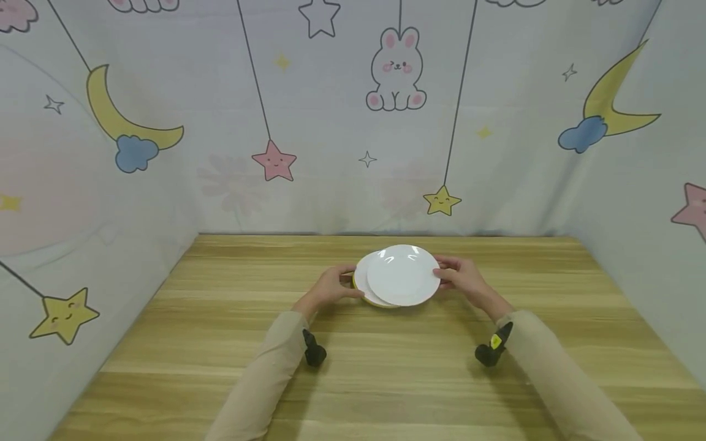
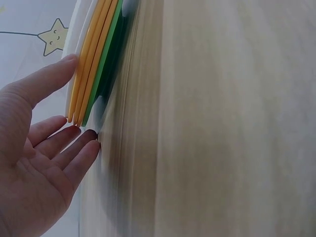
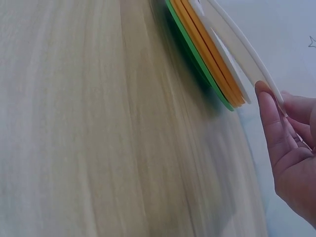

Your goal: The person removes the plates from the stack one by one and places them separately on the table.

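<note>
My right hand (image 1: 466, 278) pinches the rim of a white plate (image 1: 404, 275) between thumb and fingers. That plate is tilted, its right side raised off a stack and its left part overlapping another white plate (image 1: 361, 273). In the right wrist view a gap shows between the held white plate (image 3: 242, 44) and the stack. Below the white are orange plates (image 3: 212, 55), with a green plate (image 3: 197, 60) at the bottom. On the stack's left side my left hand (image 1: 328, 286) touches the edge. In the left wrist view its thumb and extended fingers lie spread along the rims.
The stack stands toward the back of a wood-grain table (image 1: 397, 380). White cloth (image 1: 342, 208) printed with stars, moons and a rabbit hangs behind and on both sides. A small black device (image 1: 314, 350) sits on each sleeve's wrist.
</note>
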`<state>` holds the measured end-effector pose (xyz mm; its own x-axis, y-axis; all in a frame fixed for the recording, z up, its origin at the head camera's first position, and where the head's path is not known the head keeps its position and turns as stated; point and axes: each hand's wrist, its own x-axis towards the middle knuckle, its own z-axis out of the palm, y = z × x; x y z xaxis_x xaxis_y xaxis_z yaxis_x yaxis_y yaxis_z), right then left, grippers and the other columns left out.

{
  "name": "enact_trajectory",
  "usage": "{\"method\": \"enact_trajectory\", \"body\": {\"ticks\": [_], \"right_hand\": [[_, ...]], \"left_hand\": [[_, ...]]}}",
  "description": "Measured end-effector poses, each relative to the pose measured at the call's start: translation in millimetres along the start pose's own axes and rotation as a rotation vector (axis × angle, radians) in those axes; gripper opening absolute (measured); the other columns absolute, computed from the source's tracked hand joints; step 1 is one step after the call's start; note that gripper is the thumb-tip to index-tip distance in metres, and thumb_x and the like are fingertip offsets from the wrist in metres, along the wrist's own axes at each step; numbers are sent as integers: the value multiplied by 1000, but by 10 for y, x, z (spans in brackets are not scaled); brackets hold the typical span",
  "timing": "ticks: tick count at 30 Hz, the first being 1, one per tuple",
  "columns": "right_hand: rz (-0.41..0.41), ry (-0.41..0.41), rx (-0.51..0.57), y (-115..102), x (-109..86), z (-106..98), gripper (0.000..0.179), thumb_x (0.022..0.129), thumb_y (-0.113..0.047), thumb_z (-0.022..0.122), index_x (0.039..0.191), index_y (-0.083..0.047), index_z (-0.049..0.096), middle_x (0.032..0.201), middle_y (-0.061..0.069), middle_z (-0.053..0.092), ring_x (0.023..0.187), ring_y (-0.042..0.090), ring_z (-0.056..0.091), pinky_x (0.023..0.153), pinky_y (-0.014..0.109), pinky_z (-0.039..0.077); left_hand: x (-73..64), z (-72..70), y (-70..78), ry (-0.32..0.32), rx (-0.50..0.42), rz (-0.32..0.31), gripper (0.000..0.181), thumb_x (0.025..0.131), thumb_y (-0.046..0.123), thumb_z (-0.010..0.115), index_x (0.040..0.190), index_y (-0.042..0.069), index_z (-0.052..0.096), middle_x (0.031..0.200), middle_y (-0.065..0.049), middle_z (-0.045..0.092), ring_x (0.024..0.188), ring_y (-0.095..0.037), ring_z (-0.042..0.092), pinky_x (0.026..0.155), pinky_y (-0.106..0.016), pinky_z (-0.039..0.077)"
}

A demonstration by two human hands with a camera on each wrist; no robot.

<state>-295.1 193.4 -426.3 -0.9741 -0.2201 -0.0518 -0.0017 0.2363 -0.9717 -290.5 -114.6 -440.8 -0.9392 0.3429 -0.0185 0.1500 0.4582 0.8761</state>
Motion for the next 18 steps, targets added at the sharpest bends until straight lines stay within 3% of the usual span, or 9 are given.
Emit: {"method": "enact_trajectory", "body": {"ticks": [10, 18], "right_hand": [[-10, 27, 25, -14, -27, -197, 50, 89, -7, 56, 132, 10, 37, 100, 9, 57, 68, 5, 60, 70, 28, 55], [-35, 43, 38, -32, -98, -368, 53, 90, -9, 56, 133, 12, 34, 91, -3, 58, 70, 3, 60, 65, 20, 54]], "left_hand": [[6, -1, 1, 9, 3, -16, 67, 71, 9, 77, 128, -5, 45, 130, -19, 48, 114, -32, 51, 94, -37, 44], [-1, 8, -5, 10, -6, -18, 65, 71, 6, 76, 128, -5, 46, 129, -19, 49, 114, -32, 51, 94, -36, 45]]}}
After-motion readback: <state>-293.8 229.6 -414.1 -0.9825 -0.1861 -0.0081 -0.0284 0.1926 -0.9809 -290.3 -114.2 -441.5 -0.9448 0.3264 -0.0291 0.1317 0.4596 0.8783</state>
